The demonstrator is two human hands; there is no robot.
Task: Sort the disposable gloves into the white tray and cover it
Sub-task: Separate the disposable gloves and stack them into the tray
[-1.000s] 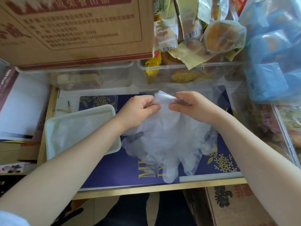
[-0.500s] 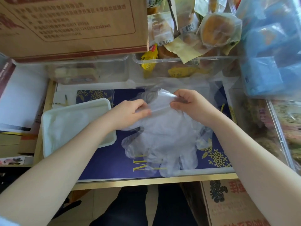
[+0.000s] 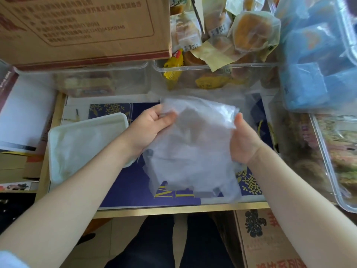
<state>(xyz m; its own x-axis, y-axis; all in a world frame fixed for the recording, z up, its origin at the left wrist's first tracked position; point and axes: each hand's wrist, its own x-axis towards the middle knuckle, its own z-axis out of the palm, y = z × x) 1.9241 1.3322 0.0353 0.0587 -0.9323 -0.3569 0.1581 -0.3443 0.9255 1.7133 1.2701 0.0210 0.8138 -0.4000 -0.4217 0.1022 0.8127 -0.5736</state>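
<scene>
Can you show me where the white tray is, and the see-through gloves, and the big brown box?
white tray point(image 3: 58, 132): head view, on its left rim.
gloves point(image 3: 193, 151): head view, middle of the bunch.
brown box point(image 3: 87, 26): head view, on its printed front.

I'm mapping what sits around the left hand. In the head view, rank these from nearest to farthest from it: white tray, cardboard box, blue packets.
From the left hand, which grips the gloves:
1. White tray, just to its left on the table.
2. Cardboard box, behind it, upper left.
3. Blue packets, far across on the right.
</scene>
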